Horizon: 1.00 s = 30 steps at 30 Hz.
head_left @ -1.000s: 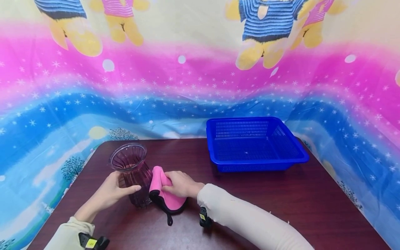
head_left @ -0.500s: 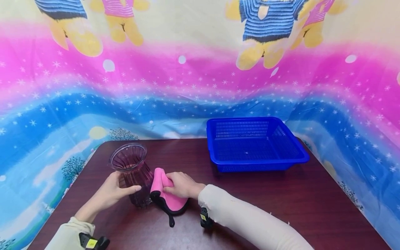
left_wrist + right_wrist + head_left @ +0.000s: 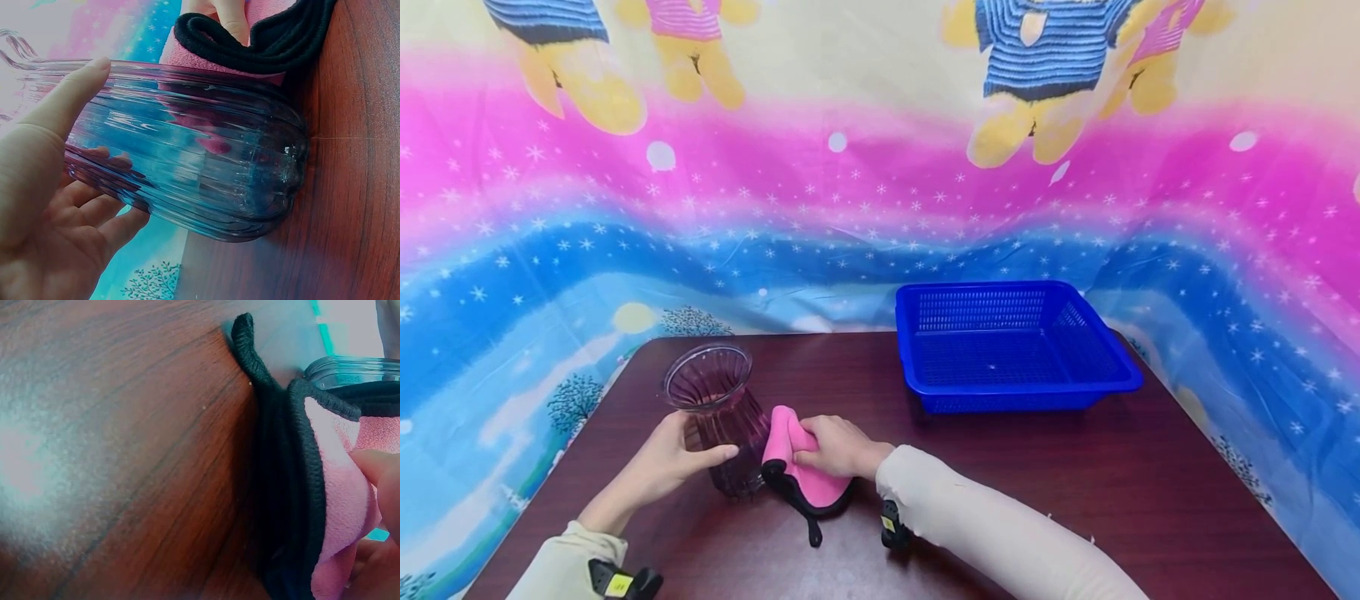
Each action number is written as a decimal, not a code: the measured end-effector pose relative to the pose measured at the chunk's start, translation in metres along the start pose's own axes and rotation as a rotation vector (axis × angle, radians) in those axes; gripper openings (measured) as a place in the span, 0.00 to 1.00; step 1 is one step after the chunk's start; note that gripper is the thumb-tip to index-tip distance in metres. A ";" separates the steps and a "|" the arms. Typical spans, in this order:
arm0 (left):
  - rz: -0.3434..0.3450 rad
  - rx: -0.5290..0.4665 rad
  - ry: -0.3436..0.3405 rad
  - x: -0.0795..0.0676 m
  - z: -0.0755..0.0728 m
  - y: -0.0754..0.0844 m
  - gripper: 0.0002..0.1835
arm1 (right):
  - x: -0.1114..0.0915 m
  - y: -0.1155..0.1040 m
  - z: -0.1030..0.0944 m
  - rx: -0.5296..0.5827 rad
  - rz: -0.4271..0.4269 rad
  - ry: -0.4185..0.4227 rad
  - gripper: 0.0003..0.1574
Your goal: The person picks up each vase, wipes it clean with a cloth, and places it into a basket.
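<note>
A purple-tinted ribbed glass vase [image 3: 730, 433] with a flared rim stands upright on the left part of the table. My left hand [image 3: 668, 458] grips its side, thumb in front and fingers round the back, as the left wrist view shows through the glass [image 3: 200, 144]. Bunched in my right hand [image 3: 838, 446] is a pink cloth [image 3: 816, 487] with black edging and a small black hanging loop. The cloth lies against the vase's right side, low down. In the right wrist view my thumb presses into the folded cloth [image 3: 340, 481]; some fingertips are hidden by it.
A blue perforated plastic basket [image 3: 1015, 358] stands at the back right of the dark reddish wooden table [image 3: 1037, 483]. Behind the table hangs a printed curtain [image 3: 865, 192] with bears and snowflakes.
My right hand and the cloth have shifted slightly right and toward me. The left hand and the vase stay where they were.
</note>
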<state>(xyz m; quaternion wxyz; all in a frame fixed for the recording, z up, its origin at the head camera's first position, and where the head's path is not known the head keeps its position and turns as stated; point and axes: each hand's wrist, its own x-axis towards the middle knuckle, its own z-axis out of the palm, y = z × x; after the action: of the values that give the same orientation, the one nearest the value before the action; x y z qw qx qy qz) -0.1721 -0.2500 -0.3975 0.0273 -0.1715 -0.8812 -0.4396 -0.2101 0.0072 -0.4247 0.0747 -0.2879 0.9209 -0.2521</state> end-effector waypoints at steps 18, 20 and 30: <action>0.000 0.003 0.007 -0.001 0.001 -0.001 0.34 | -0.002 0.005 0.001 -0.030 -0.046 0.016 0.13; 0.002 0.008 0.008 -0.001 0.001 -0.001 0.33 | -0.002 0.005 0.001 -0.023 -0.042 0.015 0.13; 0.010 0.004 0.009 -0.001 0.001 -0.002 0.33 | -0.003 0.008 -0.004 -0.005 -0.047 0.043 0.21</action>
<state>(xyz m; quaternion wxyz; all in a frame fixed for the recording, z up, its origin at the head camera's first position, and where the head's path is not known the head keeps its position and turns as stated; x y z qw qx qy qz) -0.1718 -0.2501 -0.3997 0.0337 -0.1740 -0.8811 -0.4385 -0.2130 0.0160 -0.4256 0.0484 -0.3041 0.9159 -0.2576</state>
